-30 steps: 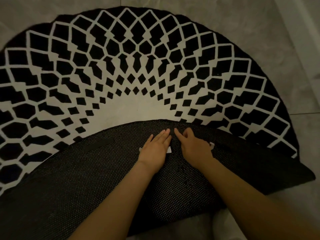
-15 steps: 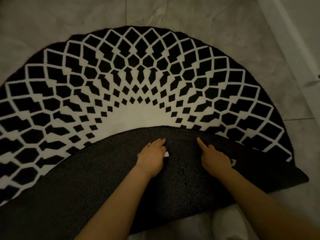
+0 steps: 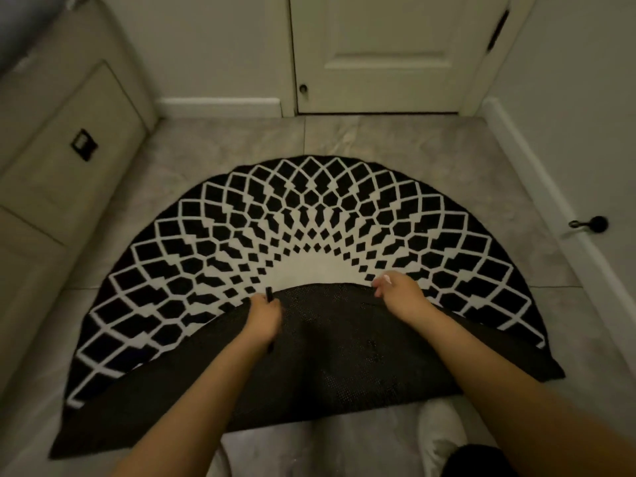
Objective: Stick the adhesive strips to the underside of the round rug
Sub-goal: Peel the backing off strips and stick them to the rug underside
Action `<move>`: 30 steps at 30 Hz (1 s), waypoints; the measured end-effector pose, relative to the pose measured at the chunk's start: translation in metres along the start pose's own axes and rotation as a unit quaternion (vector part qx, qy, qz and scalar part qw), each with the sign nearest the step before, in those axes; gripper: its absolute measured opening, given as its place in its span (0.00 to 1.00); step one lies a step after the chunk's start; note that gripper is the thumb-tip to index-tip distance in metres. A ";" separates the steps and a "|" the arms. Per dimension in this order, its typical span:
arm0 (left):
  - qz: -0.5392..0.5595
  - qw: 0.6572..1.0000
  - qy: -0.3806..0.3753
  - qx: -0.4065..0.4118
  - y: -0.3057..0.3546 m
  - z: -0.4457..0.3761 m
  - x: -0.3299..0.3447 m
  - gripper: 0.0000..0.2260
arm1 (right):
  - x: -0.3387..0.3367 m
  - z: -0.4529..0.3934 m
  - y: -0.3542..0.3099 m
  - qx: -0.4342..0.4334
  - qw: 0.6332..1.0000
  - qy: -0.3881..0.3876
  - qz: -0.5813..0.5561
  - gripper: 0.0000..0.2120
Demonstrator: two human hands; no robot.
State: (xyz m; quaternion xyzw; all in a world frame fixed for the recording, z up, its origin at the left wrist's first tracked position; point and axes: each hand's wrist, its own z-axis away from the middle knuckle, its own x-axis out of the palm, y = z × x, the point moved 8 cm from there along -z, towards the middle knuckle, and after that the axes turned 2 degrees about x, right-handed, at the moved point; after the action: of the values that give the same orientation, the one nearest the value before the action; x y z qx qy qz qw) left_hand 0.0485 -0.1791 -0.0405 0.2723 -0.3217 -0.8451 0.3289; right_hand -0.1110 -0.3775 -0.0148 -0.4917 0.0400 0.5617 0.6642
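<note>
1. The round rug (image 3: pixel 309 218) lies on the tiled floor (image 3: pixel 220 146) in the middle of the head view, its near half folded back over itself so that the patterned black-and-white face shows from 9 o'clock over 12 to 3 o'clock.
2. The dark mesh underside (image 3: pixel 344 356) faces up at 6 o'clock and spreads from the lower left corner out toward 4 o'clock.
3. The left hand (image 3: pixel 265 316) sits at the folded edge, just at 9 o'clock of the flap's top; its fingers are curled and a thin dark strip (image 3: pixel 268 293) sticks up from them, pinched there. Blur hides finer detail.
4. The right hand (image 3: pixel 399 290) is at the same edge, toward 3 o'clock of the left hand and well apart from it. Its fingers are bent down at the rim of the flap, with a pale nail (image 3: pixel 388 279) showing; whether they grip the edge or only press on it cannot be told.
5. Both forearms run in from 6 o'clock across the underside.
6. A white door (image 3: pixel 378 53) stands at 12 o'clock, pale cabinets (image 3: pixel 69 132) at 9 o'clock, a baseboard (image 3: pixel 537 180) with a black doorstop (image 3: pixel 590 223) at 3 o'clock.
7. A pale shoe (image 3: pixel 438 432) shows at 5 o'clock on the floor.
</note>
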 end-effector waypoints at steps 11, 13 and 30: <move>0.189 0.969 -0.155 0.041 0.083 0.199 -0.039 0.10 | -0.071 0.159 -0.100 -0.133 0.984 0.086 -0.083 0.12; 0.182 0.967 -0.173 0.037 0.084 0.228 -0.044 0.10 | -0.074 0.185 -0.110 -0.149 0.982 0.072 -0.092 0.11; 0.165 0.966 -0.158 0.119 0.063 0.268 -0.061 0.08 | -0.047 0.265 -0.121 -0.164 0.975 -0.085 -0.127 0.06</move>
State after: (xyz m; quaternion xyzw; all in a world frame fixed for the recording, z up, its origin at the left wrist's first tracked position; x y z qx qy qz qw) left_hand -0.0694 -0.0732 0.1929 0.1159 -0.5082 -0.7672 0.3738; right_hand -0.1652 -0.2124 0.2235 -0.5454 -0.1722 0.5114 0.6413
